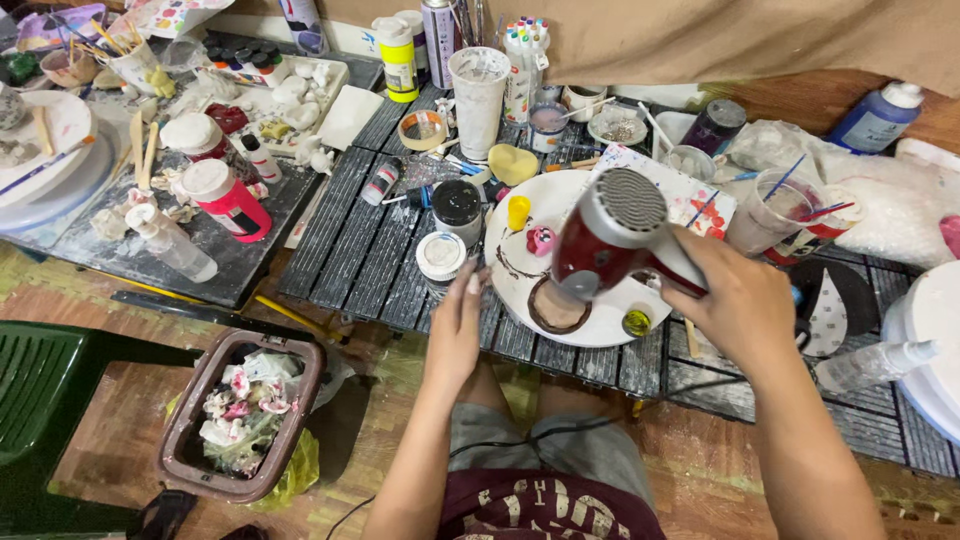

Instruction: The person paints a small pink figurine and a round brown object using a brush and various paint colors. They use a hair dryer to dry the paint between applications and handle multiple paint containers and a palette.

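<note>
Dryer [608, 238] gripped in right hand [742, 300], aimed at plate [600, 325].

The hair dryer [610, 240] hides part of the white plate [600, 325]; at the frame's right edge a white round object [935, 340] is cut off.

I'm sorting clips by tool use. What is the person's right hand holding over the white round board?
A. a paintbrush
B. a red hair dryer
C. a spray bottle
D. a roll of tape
B: the right hand grips the handle of a red hair dryer, its nozzle pointing down at the brown disc on the white round board.
</note>
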